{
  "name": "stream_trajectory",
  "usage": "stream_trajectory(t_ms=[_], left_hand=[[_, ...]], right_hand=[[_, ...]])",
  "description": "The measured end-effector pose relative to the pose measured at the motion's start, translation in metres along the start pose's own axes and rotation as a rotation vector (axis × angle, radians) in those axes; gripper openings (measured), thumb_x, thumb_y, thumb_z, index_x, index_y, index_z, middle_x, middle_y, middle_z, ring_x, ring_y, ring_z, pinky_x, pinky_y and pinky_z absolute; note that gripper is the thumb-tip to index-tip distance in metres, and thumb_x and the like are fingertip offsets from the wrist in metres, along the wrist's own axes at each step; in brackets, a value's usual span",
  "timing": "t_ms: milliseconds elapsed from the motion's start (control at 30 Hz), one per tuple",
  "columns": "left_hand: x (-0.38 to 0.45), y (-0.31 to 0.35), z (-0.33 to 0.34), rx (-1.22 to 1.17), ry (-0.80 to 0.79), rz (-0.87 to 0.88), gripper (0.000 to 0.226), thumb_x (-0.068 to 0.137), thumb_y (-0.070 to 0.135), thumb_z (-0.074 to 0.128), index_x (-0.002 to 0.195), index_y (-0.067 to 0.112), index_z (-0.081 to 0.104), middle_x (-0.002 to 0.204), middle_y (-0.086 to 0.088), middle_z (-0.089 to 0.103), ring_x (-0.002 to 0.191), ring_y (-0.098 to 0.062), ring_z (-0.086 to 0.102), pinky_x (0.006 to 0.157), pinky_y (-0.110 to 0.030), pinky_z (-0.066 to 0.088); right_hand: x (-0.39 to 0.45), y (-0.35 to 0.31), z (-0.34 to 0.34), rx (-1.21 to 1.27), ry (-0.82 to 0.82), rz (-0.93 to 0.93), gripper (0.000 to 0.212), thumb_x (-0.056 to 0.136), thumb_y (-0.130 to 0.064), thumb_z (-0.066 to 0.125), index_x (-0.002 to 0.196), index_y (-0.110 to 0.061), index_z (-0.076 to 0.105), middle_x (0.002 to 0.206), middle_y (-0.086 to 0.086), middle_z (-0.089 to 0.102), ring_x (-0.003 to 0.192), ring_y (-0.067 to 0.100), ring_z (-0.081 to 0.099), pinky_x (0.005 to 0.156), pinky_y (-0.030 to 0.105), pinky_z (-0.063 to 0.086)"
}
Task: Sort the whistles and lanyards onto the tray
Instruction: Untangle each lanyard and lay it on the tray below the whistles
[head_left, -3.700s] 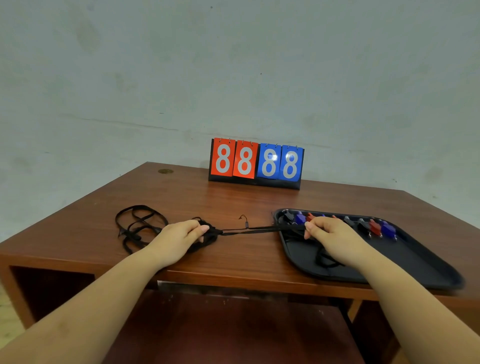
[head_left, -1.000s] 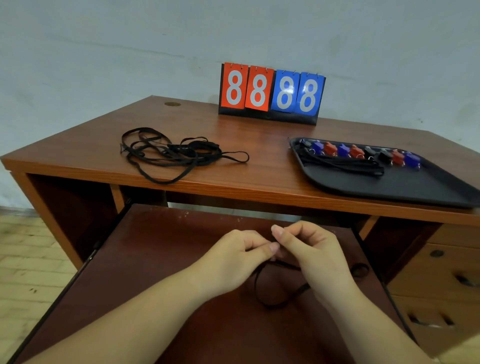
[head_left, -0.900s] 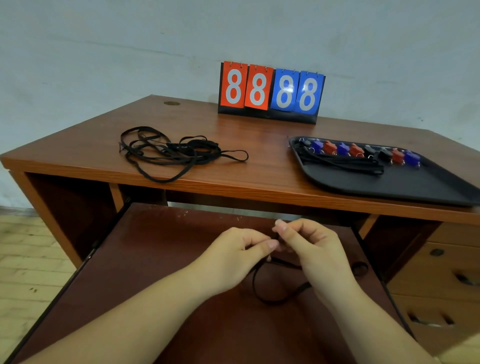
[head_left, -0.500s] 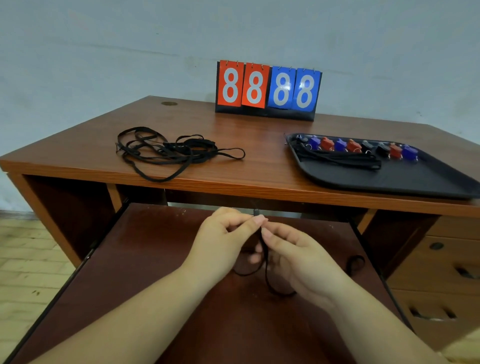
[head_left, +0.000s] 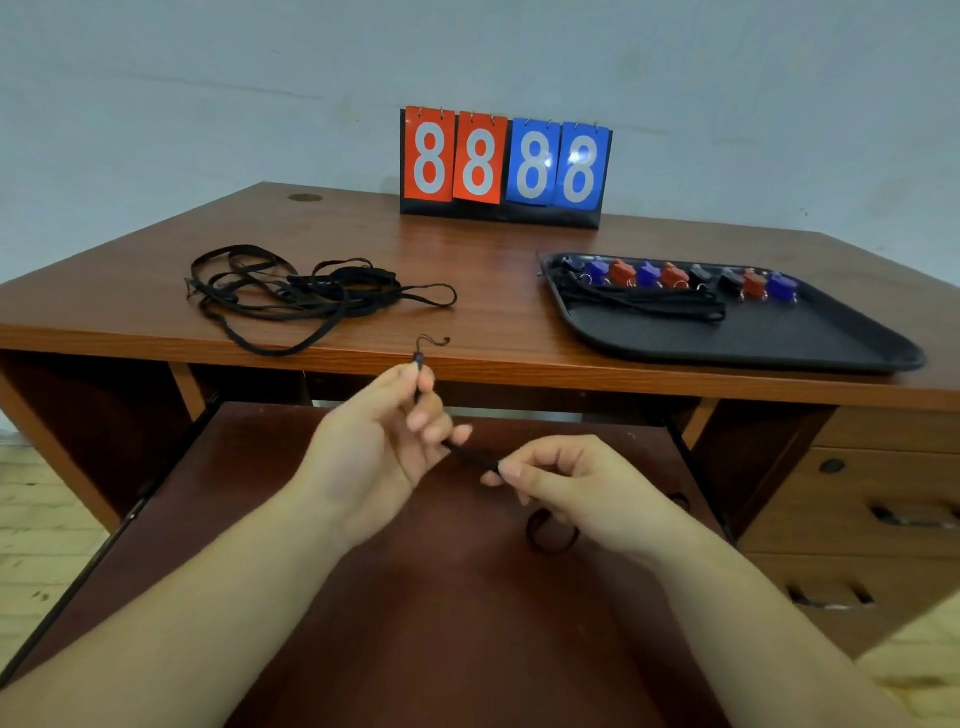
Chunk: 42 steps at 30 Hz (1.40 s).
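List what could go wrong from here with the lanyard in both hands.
1. The held lanyard has a loop hanging under the right hand; it might snag on the pull-out shelf when lifted.
2. The left hand pinches it just below the hook, which may catch the tangled lanyards near the desk edge.
3. Dropped loosely onto the tray, it could knock the whistles.

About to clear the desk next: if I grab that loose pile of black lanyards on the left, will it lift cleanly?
Probably not. The lanyard pile is thin, limp cord in overlapping loops, so strands will likely snag and trail. One loop reaches the desk edge and may slip off. It looks light; a pinch should lift it.
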<state>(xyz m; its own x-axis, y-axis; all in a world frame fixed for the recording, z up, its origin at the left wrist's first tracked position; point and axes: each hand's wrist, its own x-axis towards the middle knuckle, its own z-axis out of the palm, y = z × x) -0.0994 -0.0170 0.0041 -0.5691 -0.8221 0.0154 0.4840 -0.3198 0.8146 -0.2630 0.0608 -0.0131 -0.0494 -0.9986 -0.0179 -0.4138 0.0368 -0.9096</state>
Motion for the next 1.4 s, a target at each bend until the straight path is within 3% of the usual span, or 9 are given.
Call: stream_trajectory(t_ms=[100,200,267,633,800,933,1067,1233,1400], left_hand=[[0.007,0.009,-0.017,0.507,-0.066,0.070,0.030,0.099,0.012,0.034,0.073,0.011,0.049,0.046,0.009,0.033,0.041,-0.006,0.031,0.055,-0.025,0.038],[0.010,0.013,-0.035,1.174,-0.164,0.190,0.027,0.098,0.017,0.041,0.076,0.018,0.056,0.049,0.010,0.044,0.048,-0.003,0.041,0.061,-0.027,0.041],[0.012,0.016,-0.044,1.306,-0.181,0.149,0.027,0.097,0.021,0.043,0.074,0.025,0.057,0.052,0.013,0.048,0.053,-0.002,0.045,0.062,-0.026,0.042],[0.024,0.032,-0.085,1.458,0.068,0.058,0.028,0.096,0.020,0.045,0.072,0.022,0.058,0.063,0.001,0.049,0.059,-0.015,0.047,0.061,-0.032,0.040],[0.018,0.024,-0.074,1.480,0.026,0.109,0.026,0.096,0.024,0.045,0.072,0.027,0.056,0.064,0.007,0.057,0.064,-0.012,0.054,0.070,-0.035,0.048],[0.012,0.009,-0.047,1.467,0.045,0.228,0.021,0.096,0.028,0.042,0.078,0.025,0.053,0.093,0.012,0.069,0.093,-0.009,0.061,0.089,-0.035,0.048],[-0.002,-0.012,-0.015,1.273,-0.038,0.315,0.021,0.098,0.030,0.039,0.080,0.025,0.049,0.111,0.015,0.066,0.106,0.000,0.058,0.090,-0.028,0.045],[-0.008,-0.016,-0.006,1.287,-0.142,0.270,0.020,0.098,0.031,0.036,0.081,0.029,0.047,0.070,0.003,0.059,0.066,-0.010,0.054,0.067,-0.035,0.046],[-0.004,-0.013,-0.012,1.398,-0.048,0.326,0.019,0.097,0.033,0.038,0.081,0.032,0.048,0.066,0.002,0.054,0.061,-0.012,0.050,0.060,-0.034,0.042]], right_hand=[[0.001,0.003,-0.015,-0.209,0.029,0.023,0.018,0.087,-0.033,0.062,0.073,-0.037,0.071,0.071,-0.011,0.069,0.067,-0.003,0.060,0.069,0.016,0.045],[0.001,0.011,-0.027,-0.292,0.044,0.109,0.013,0.084,-0.035,0.065,0.074,-0.032,0.072,0.061,-0.017,0.065,0.062,-0.008,0.058,0.069,0.015,0.041],[0.001,0.016,-0.034,-0.340,0.050,0.149,0.013,0.084,-0.034,0.066,0.074,-0.031,0.073,0.063,-0.013,0.067,0.066,-0.004,0.061,0.074,0.018,0.044],[0.000,0.042,-0.063,-0.382,0.192,0.246,0.010,0.080,-0.030,0.071,0.071,-0.026,0.074,0.063,-0.006,0.069,0.074,0.008,0.064,0.072,0.022,0.045],[0.002,0.045,-0.058,-0.404,0.264,0.187,0.014,0.082,-0.031,0.070,0.068,-0.029,0.070,0.066,-0.007,0.069,0.075,0.009,0.065,0.071,0.024,0.045],[0.004,0.024,-0.031,-0.311,0.266,0.050,0.017,0.082,-0.031,0.069,0.065,-0.032,0.067,0.068,-0.012,0.069,0.068,-0.003,0.060,0.068,0.016,0.040],[0.002,0.006,0.008,-0.204,0.196,-0.095,0.007,0.080,-0.026,0.071,0.074,-0.028,0.072,0.069,-0.014,0.069,0.070,-0.005,0.062,0.071,0.012,0.045],[-0.003,-0.004,0.023,-0.116,0.219,-0.205,0.008,0.081,-0.023,0.070,0.075,-0.026,0.074,0.065,-0.017,0.066,0.060,-0.001,0.058,0.064,0.013,0.042],[-0.004,-0.008,0.019,0.012,0.268,-0.180,0.005,0.079,-0.023,0.072,0.077,-0.028,0.073,0.063,0.003,0.067,0.050,0.003,0.056,0.057,0.014,0.046]])
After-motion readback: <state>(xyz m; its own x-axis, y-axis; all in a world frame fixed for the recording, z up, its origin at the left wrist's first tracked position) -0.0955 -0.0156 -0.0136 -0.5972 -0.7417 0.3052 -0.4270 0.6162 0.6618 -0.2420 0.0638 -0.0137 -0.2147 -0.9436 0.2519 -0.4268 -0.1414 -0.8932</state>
